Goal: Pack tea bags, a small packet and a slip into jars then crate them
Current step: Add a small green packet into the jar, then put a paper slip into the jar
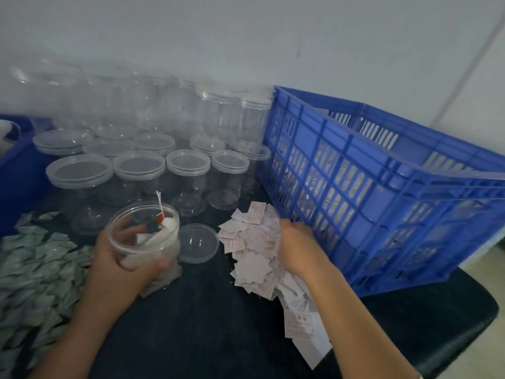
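Two hands are busy in the head view. The left hand [123, 258] holds the open jar [144, 236] tight, a bit tipped, near the middle of the table [205, 324]. Tea bags [164, 225] sit inside it. Its lid [198, 243] lies just beside it. The right hand [296, 242] digs into the pile of slips [251, 242] by the blue crate [382, 187] at the table's right edge. Its fingertips are hidden, so I cannot tell if it has one. It may grab many slips, since they are thin and stacked, or the tipped jar may spill its bags
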A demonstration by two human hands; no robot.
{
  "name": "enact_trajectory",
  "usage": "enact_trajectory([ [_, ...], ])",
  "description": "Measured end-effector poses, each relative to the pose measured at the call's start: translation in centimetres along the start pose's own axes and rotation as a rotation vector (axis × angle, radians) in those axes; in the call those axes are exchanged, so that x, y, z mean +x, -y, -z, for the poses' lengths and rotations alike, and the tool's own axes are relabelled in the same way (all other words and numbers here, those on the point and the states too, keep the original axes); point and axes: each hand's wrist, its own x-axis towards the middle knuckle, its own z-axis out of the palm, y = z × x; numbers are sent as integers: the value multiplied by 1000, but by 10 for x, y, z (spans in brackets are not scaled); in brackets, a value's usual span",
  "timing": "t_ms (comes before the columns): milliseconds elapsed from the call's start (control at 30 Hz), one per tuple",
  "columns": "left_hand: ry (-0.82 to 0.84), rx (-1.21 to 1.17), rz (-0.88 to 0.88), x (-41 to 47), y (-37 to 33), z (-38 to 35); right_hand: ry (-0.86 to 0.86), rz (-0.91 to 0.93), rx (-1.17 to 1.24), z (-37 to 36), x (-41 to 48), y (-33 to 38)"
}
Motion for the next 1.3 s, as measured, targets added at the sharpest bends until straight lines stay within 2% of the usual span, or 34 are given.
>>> enact_trajectory([
  [167, -19, 55, -1, 2, 12, 4, 7, 35, -117, -5, 0, -3],
  [400, -13, 2, 10, -5, 13, 0, -157, 45, 19, 5, 1, -7],
  [467, -12, 9, 9, -4, 11, 0, -214, 105, 70, 14, 3, 6],
  [600, -15, 14, 35, -5, 10, 1, -410, 388, 342, 39, -3, 58],
  [667, -36, 24, 28, -7, 7, 0, -410, 507, 550, 48, -13, 90],
  [733, -48, 13, 16, -10, 4, -3, -331, 578, 724, 48, -19, 116],
  [833, -72, -43, 18, -13, -1, -7, -239, 613, 796, 32, -21, 140],
  [967, -90, -83, 18, -14, -1, -8, -207, 653, 683, 5, -16, 148],
  [1033, -92, -77, 32, -13, 0, -7, -246, 650, 810, 0, -11, 143],
  [1100, -92, -69, 44, -13, -1, -6, -327, 556, 961, -2, -1, 131],
  [1167, -97, -56, 55, -14, 2, -5, -306, 419, 836, -11, 12, 120],
  [1300, -118, -34, 32, -15, 6, -3, -25, 315, 174, -47, 29, 108],
])
